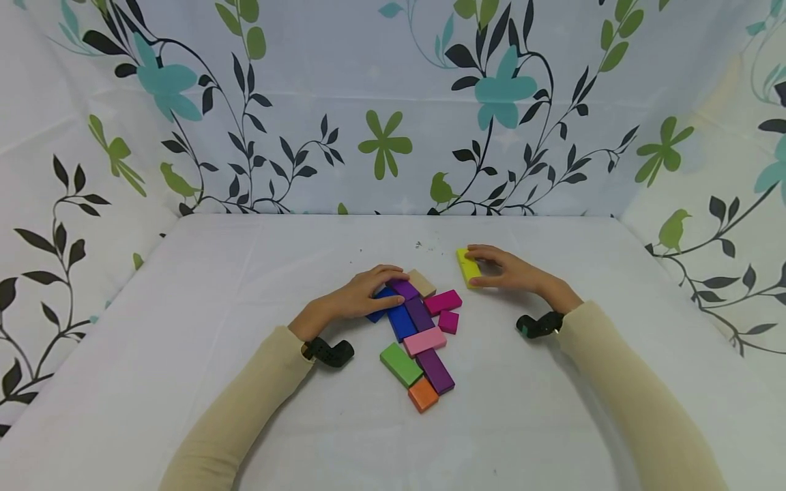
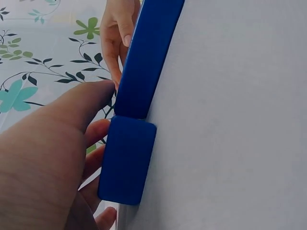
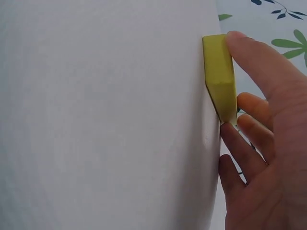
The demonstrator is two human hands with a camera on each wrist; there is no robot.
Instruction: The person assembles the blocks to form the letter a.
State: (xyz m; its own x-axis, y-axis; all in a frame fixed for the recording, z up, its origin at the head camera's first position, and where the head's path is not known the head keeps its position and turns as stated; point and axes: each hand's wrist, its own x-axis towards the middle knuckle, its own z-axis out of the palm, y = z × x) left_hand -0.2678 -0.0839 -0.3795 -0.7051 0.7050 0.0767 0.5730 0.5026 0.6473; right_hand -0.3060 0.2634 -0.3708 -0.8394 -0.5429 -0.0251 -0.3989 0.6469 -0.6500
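Note:
In the head view my left hand [image 1: 365, 290] lies over the far end of a group of coloured wooden blocks. Its thumb and fingertips hold a purple block [image 1: 403, 290] from two sides. Partly under that hand is a small blue block [image 1: 379, 310]; a longer blue block [image 1: 402, 323] lies nearer. Two blue blocks [image 2: 127, 160] also show beside the left hand [image 2: 48, 143] in the left wrist view. My right hand [image 1: 512, 269] pinches a yellow block [image 1: 467, 269] at its ends, apart from the group. The right wrist view shows its thumb on the yellow block [image 3: 219, 72].
Touching or close by are beige [image 1: 421, 282], dark purple [image 1: 420, 315], magenta [image 1: 443, 302], small magenta [image 1: 448, 322], pink [image 1: 425, 341], green [image 1: 401, 365], purple [image 1: 436, 372] and orange [image 1: 424, 394] blocks. A white cloth [image 1: 552, 423] covers the table; a patterned curtain [image 1: 307, 68] hangs behind.

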